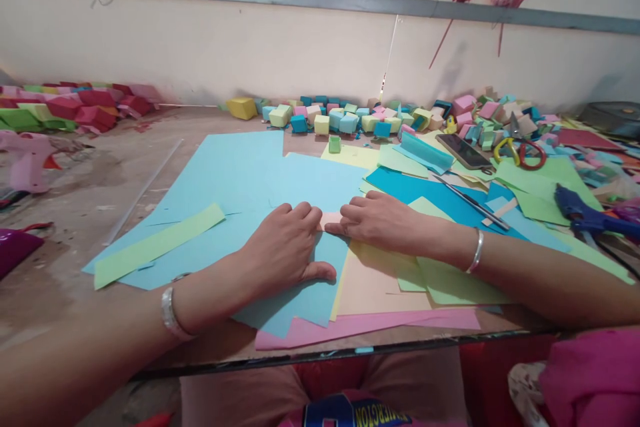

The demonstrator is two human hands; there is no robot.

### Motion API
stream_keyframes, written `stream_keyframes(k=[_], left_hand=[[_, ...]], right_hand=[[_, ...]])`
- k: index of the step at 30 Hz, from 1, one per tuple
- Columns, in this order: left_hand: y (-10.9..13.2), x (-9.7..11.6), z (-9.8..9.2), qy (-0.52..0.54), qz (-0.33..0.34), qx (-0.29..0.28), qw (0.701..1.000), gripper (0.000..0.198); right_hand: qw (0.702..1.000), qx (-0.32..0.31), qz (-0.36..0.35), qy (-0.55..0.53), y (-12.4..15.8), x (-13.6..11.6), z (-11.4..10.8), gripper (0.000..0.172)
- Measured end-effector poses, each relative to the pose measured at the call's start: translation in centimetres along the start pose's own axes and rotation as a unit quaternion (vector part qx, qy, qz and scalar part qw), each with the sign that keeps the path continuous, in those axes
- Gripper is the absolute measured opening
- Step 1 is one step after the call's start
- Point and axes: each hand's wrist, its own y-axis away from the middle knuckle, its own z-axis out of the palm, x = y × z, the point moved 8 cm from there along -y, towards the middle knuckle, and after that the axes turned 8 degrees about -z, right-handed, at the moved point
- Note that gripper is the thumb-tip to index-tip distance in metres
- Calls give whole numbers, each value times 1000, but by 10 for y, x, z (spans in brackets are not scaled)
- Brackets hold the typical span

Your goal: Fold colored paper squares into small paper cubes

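The small pink paper piece (330, 219) lies directly between the two hands, on top of the light blue sheet (235, 180) spread over the tabletop (100, 180). Only a short band of the piece shows. Its long axis appears to run across, from one hand to the other. The left hand (287, 247) is palm down, fingers curled under, thumb splayed flat on the blue sheet on its near side. The right hand (383, 220) is palm down with fingers bent, tips on the piece's other end. Both hands touch the piece and neither is nearer. Whether they pinch it or only press it flat cannot be told, since the fingertips are hidden. Left of the left hand a green strip (160, 245) lies slantwise on the blue sheet. Under the right wrist are a peach sheet (370, 287) and a pink sheet (350, 327). Beyond the right hand lies a teal sheet (425, 190) with a thin dark tool (473, 203) on it. Further out are a phone (465, 150), scissors (520, 150) and a blue glue gun (590, 217). Well beyond both hands, folded paper cubes (340, 121) stand along the wall. What they contain, if anything, cannot be seen.
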Motion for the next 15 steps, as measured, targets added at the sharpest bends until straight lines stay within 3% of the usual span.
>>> stream_keyframes(k=[6,15], left_hand=[[-1,-2,1,0,1,-11,1000,81],[5,1,1,-2,-15,-6,1000,85]], right_hand=[[996,-69,28,-50,21,-2,-9,17],[972,-114,48,-198,24,16,-10,20]])
